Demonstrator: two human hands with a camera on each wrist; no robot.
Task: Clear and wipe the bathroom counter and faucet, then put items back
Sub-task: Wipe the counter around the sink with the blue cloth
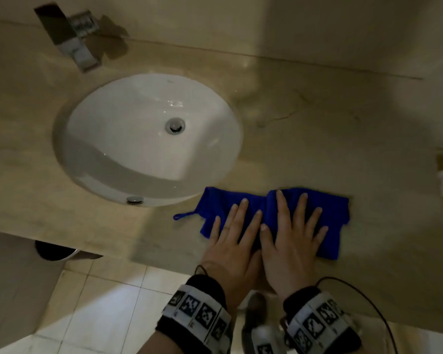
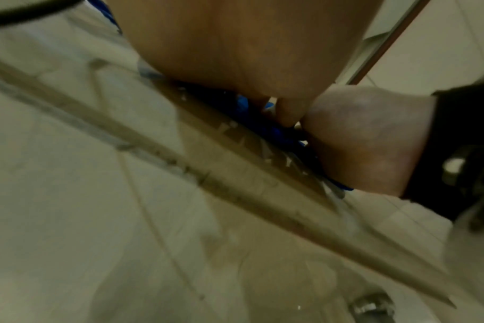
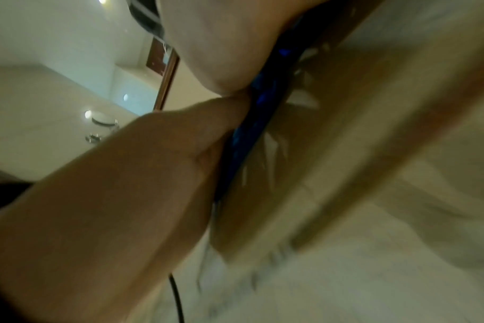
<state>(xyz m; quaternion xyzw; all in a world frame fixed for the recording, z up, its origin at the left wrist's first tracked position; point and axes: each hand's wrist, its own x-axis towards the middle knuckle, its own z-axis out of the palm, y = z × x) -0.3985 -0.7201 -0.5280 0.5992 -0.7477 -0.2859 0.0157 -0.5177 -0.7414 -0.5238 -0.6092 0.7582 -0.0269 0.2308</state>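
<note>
Hands side by side, left hand (image 1: 234,233) and right hand (image 1: 292,233) flat on the blue cloth (image 1: 327,210); press evenly; sweep overlapping strokes across the counter (image 1: 317,129).

Blk wristbands (image 1: 202,310) w/ white marker tags, cables.

head downward, wrists close (shared cloth (image 1: 274,215))

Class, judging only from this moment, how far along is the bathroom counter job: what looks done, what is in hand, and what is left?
Done: the counter shown carries no loose items, so clearing looks finished. In hand: the left hand and right hand press flat on the blue cloth right of the sink, wiping. Left: whether the faucet has been wiped cannot be told; items are not back.
</note>
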